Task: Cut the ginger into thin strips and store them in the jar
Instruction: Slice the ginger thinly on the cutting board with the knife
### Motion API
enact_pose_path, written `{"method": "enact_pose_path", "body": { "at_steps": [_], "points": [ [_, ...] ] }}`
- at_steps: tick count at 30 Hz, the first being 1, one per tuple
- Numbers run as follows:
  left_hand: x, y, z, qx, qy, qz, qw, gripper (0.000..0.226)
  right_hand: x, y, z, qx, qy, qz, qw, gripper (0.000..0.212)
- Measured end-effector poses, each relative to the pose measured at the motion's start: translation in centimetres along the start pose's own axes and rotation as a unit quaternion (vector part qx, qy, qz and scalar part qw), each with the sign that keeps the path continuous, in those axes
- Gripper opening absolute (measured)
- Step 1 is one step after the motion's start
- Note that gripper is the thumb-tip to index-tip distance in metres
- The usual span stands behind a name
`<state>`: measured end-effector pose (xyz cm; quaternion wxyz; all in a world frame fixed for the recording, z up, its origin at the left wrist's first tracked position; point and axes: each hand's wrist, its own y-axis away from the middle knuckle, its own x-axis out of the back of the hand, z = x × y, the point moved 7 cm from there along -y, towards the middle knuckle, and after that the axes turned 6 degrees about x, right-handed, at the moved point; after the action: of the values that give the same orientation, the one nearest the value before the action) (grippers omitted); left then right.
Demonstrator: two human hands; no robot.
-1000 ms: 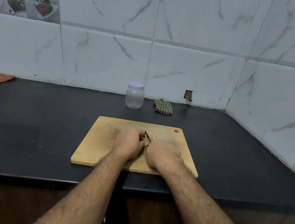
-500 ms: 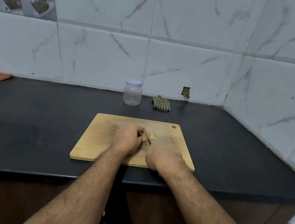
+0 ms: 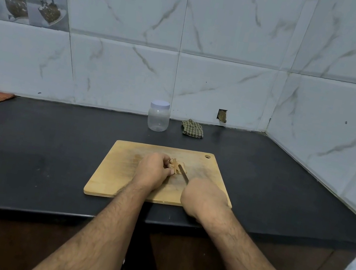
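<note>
Ginger (image 3: 175,165) on the wooden cutting board (image 3: 118,172) — pinned under the curled fingers of the left hand (image 3: 153,170). Knife (image 3: 183,173) gripped in the right hand (image 3: 204,197), blade against the ginger. Jar (image 3: 158,116) lidded, well behind — near the wall.

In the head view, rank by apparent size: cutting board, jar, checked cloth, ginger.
1. cutting board, largest by far
2. jar
3. checked cloth, slightly smaller than the jar
4. ginger, smallest, though the left hand hides part of it
</note>
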<state>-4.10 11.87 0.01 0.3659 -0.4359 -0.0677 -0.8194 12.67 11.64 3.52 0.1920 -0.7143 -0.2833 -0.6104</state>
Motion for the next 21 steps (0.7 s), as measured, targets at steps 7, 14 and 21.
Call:
{"method": "enact_pose_path", "body": {
  "at_steps": [7,14,21],
  "points": [
    [-0.2,-0.1,-0.1,0.004,-0.002,-0.018,1.0,0.003,0.2,-1.7,-1.5,0.029,0.028,0.01,0.999,0.032],
    [-0.2,-0.3,-0.1,0.008,-0.006,-0.025,1.0,0.005,-0.1,-3.0,-1.7,0.035,0.06,0.02,0.997,0.03],
    [-0.1,-0.5,0.0,0.018,-0.009,-0.043,0.999,0.008,-0.5,-4.0,-1.8,0.032,0.063,0.011,0.997,0.027]
  ]
}}
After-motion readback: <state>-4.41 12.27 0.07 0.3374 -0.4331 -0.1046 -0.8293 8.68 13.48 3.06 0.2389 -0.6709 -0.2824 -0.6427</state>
